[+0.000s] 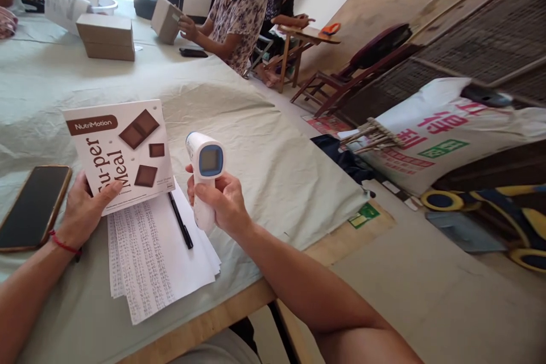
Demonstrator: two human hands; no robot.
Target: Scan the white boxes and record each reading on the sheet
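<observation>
My left hand grips the lower left edge of a white and brown NutriMotion box, its printed front with chocolate squares turned toward me. In my right hand is a white infrared thermometer, held upright by its handle; its blue-framed screen faces me and looks dark. Under and in front of the box lie handwritten paper sheets. A black pen rests on them between my hands. Left of my left hand lies a phone in a brown case.
A cloth-covered table spreads before me. Farther back stand a brown carton and a black phone. A co-worker holds another carton. To the right are a chair and a printed sack.
</observation>
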